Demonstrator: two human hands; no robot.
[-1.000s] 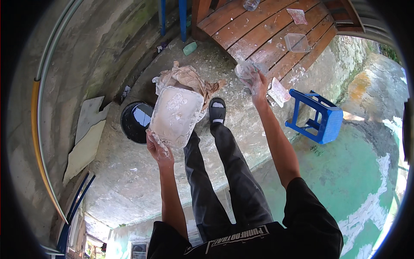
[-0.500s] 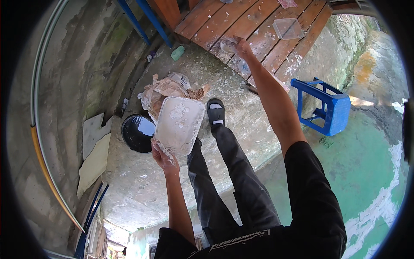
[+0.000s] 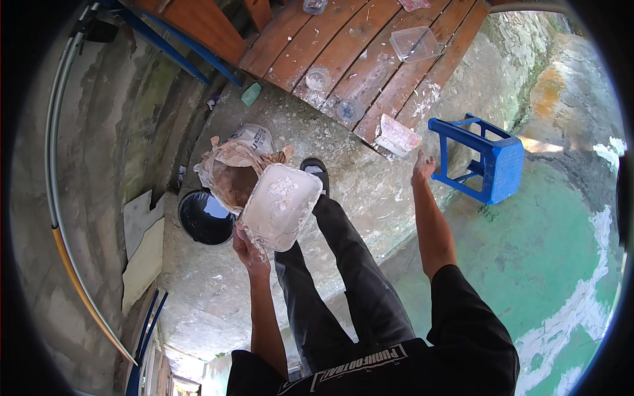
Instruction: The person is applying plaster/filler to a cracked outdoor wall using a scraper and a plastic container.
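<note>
two hands in view, both the person's own. left hand (image 3: 249,249) is clamped on the near rim of one white tub (image 3: 281,206), held up over the ground and tilted, mouth facing up toward the camera. inside: a crust of white powder or plaster, with a small lump near the middle. right hand (image 3: 422,169) holds nothing, fingers loosely spread, hanging just off the near edge of the wooden deck (image 3: 370,46), close to the flat pinkish-white slab (image 3: 396,136) at the deck's corner.

count:
- 1 white tub, in the left hand, dead centre of view
- 1 brown paper sack (image 3: 228,173), mouth open, at 10 o'clock from the tub and touching it in the view; contents look like brown shadow, can't tell what's in it
- 1 black bucket (image 3: 204,216) at 9 o'clock from the tub, on the concrete; inside looks dark and glossy, can't tell whether that is liquid
- 1 blue plastic stool (image 3: 489,158) at 3 o'clock from the right hand, standing at the edge of the green floor
- on the deck: 1 clear square container (image 3: 415,43), looks empty, at 12 o'clock from the right hand; 2 small round cups or lids, one whitish (image 3: 317,78), one clear (image 3: 346,109)
- 1 small green object (image 3: 251,94) on the concrete just off the deck, at 12 o'clock from the sack
- 2 pale flat boards (image 3: 144,247) lying at 9 o'clock from the bucket

one black shoe (image 3: 316,169) shows at 1 o'clock from the tub.
</note>
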